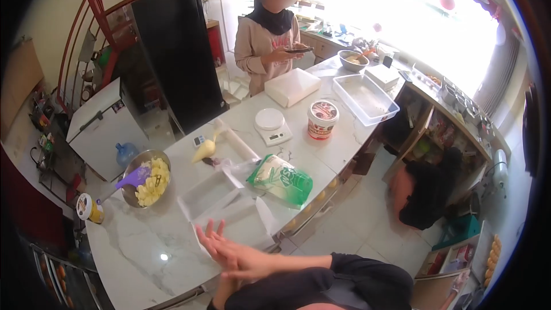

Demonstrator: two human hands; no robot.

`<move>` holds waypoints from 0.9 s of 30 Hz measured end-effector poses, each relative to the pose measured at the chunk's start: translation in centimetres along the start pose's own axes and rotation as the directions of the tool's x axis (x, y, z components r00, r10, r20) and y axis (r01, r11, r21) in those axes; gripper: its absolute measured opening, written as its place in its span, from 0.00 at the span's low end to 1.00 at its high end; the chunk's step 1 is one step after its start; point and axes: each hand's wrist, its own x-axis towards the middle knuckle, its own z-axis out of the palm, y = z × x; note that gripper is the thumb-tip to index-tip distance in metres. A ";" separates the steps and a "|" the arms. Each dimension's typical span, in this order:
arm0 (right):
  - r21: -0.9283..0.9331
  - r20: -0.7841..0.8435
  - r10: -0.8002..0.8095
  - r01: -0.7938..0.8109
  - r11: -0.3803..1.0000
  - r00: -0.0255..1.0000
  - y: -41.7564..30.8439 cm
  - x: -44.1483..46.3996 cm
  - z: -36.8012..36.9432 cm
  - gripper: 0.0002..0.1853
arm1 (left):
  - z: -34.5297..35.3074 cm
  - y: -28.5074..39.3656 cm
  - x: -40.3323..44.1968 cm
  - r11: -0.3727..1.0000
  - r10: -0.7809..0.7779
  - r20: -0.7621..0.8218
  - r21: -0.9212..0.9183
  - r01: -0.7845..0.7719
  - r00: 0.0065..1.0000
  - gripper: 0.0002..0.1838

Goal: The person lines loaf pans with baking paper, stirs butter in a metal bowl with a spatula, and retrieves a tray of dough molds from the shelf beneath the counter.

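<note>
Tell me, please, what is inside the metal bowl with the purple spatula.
The metal bowl holds yellow chunks and the head of the purple spatula. Anything beneath the chunks or the spatula is covered and cannot be seen.

Room over marble counter (143,252) left of white box (209,195); bowl (131,196), green bag (281,181) obstruct farther across.

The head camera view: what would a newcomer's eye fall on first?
Probably the bright green-and-white bag, lying in the middle of the pale marble counter beside an open white box. Next might come the metal bowl of yellow pieces at the counter's left, with a purple spatula in it. At the bottom, the wearer's two hands meet, one over the other, near the counter's edge.
</note>
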 end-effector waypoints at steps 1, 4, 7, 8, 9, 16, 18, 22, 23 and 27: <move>0.095 0.037 0.065 -0.069 0.993 0.997 -0.4 -0.1 -0.8 0.33 | -1.5 0.4 -0.5 0.978 -0.041 0.050 0.207 0.030 0.998 0.33; 0.181 0.338 0.236 -0.309 0.934 0.911 -0.6 1.2 -2.1 0.17 | -8.2 2.0 -1.8 0.816 -0.472 0.242 0.484 0.316 0.848 0.18; 0.259 0.130 0.118 -0.148 0.954 0.984 -2.5 1.4 -2.2 0.09 | -6.4 5.2 0.5 0.799 -0.035 0.354 0.572 -0.187 0.935 0.16; 0.340 -0.096 0.060 -0.024 0.940 0.994 -2.1 1.1 -2.7 0.07 | -6.4 5.1 0.0 0.851 0.009 0.412 0.475 -0.223 0.911 0.14; 0.394 -0.321 0.020 0.114 0.912 0.947 -1.5 0.7 -3.1 0.06 | -6.5 5.2 -0.8 0.893 0.052 0.466 0.374 -0.250 0.883 0.12; 0.527 -0.770 0.383 0.847 -0.068 0.510 3.7 -3.8 -3.6 0.16 | -12.5 13.9 -3.4 0.999 0.035 0.697 -0.029 -0.021 0.716 0.07; 0.428 -0.796 0.470 0.904 -0.007 0.381 1.9 -5.2 -0.6 0.17 | -19.3 16.6 -4.3 0.881 -0.393 0.407 0.424 0.211 0.825 0.13; 0.414 -0.785 -0.129 0.668 0.618 0.606 -5.6 -2.2 3.1 0.18 | -37.5 21.5 -2.6 0.630 0.200 -0.572 0.697 0.343 0.795 0.18; 0.427 -0.599 -0.236 0.555 0.714 0.765 -7.7 -0.5 3.9 0.18 | -41.7 24.5 -2.4 0.515 0.372 -0.535 0.799 0.311 0.759 0.19; 0.123 0.198 0.286 -0.313 0.942 0.938 -12.0 8.6 10.8 0.21 | -50.8 34.2 -3.4 0.401 0.699 -0.467 0.883 0.244 0.541 0.34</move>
